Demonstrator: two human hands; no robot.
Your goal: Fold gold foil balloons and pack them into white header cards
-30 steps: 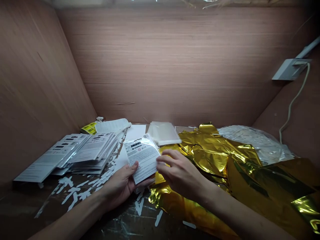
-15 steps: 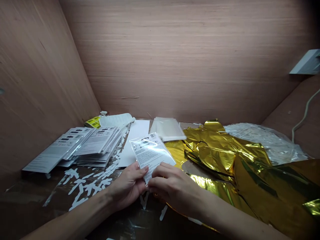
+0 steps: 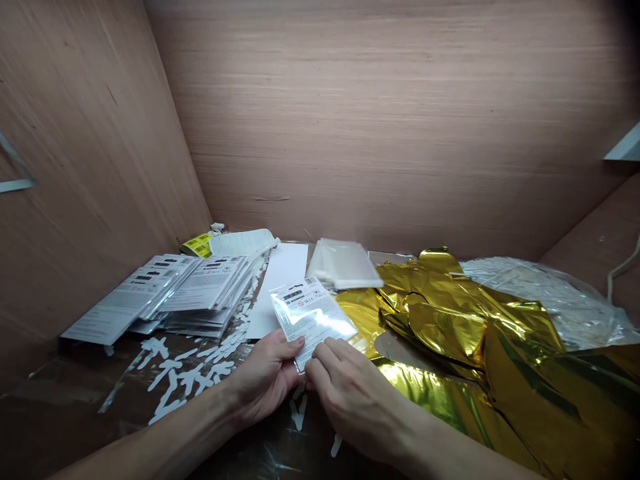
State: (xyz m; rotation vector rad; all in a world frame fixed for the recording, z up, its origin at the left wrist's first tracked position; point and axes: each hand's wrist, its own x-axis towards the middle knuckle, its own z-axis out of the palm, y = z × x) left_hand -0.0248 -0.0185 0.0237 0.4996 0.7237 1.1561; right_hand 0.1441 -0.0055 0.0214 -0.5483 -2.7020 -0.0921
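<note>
A clear-wrapped printed card packet (image 3: 315, 313) is tilted in front of me, with glare across its text and a hang slot at its top. My left hand (image 3: 270, 373) grips its lower left edge, thumb on the printed side. Curled fingers of my right hand (image 3: 340, 387) press together at the packet's lower right edge; the fingertips are partly hidden. Similar packets (image 3: 200, 287) lie in overlapping stacks to the left. White paper strips (image 3: 187, 377) are scattered between those stacks and my left forearm.
Gold foil (image 3: 450, 320) spreads over the right side. Clear empty sleeves (image 3: 345, 263) and a white sheet (image 3: 280, 287) lie behind the packet. Yellow labels (image 3: 197, 245) sit at the back left, and a clear plastic bag (image 3: 550, 297) at the back right. Wooden panels (image 3: 375, 120) enclose the table.
The view has shifted slightly, so most things appear further right. The held packet has tilted, moving its glare lower. Both hands remain at its lower edge.
</note>
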